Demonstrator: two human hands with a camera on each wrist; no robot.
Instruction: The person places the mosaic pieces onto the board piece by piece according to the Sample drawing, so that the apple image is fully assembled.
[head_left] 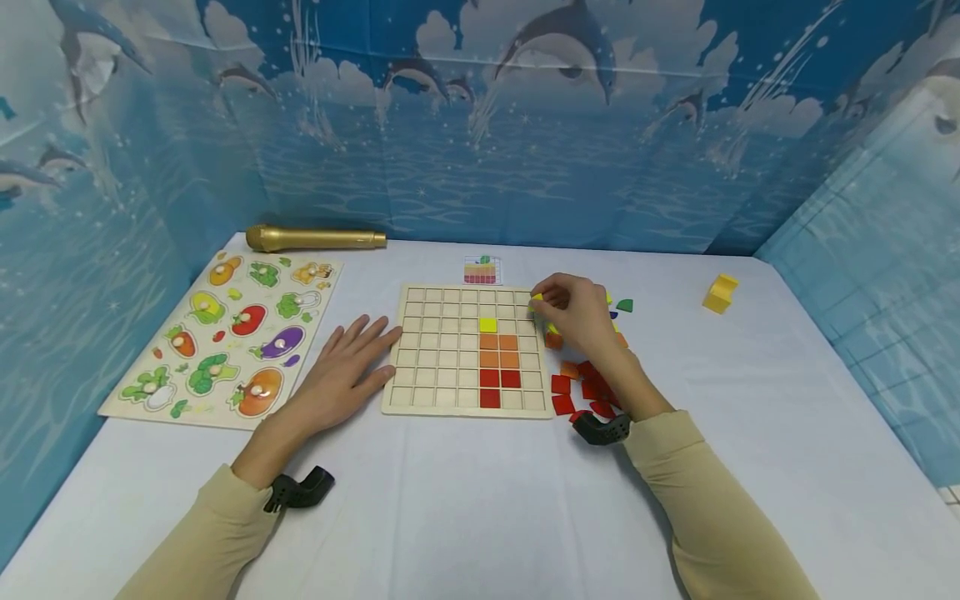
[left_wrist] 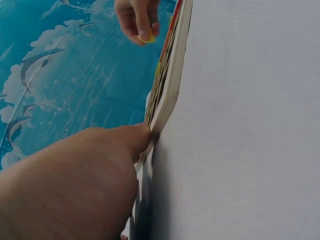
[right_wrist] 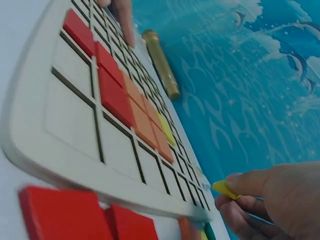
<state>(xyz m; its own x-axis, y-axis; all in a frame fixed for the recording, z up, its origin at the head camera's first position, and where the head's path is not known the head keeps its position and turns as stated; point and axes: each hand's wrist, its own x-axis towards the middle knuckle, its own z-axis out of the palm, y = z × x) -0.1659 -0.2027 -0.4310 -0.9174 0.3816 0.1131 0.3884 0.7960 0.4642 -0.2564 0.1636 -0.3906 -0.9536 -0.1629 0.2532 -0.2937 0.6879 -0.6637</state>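
Observation:
A wooden grid board (head_left: 435, 350) lies on the white table, with three red tiles (head_left: 489, 398), several orange tiles (head_left: 508, 342) and one yellow tile (head_left: 488, 325) set in its squares. My right hand (head_left: 576, 312) pinches another yellow tile (right_wrist: 224, 189) between thumb and fingers, held up by the board's far right corner. Spread out on the left, my left hand (head_left: 348, 371) has its fingertips at the board's left edge; in the left wrist view its thumb (left_wrist: 135, 137) touches that edge. Loose red tiles (head_left: 561, 384) lie beside the board, partly hidden under my right forearm.
Beyond the board is a small printed card (head_left: 482, 271) with a coloured pattern. A vegetable puzzle board (head_left: 225, 333) lies at the left, a gold microphone (head_left: 315, 239) behind it. Far right stands a yellow block (head_left: 721, 293); a green piece (head_left: 626, 306) lies past the right hand.

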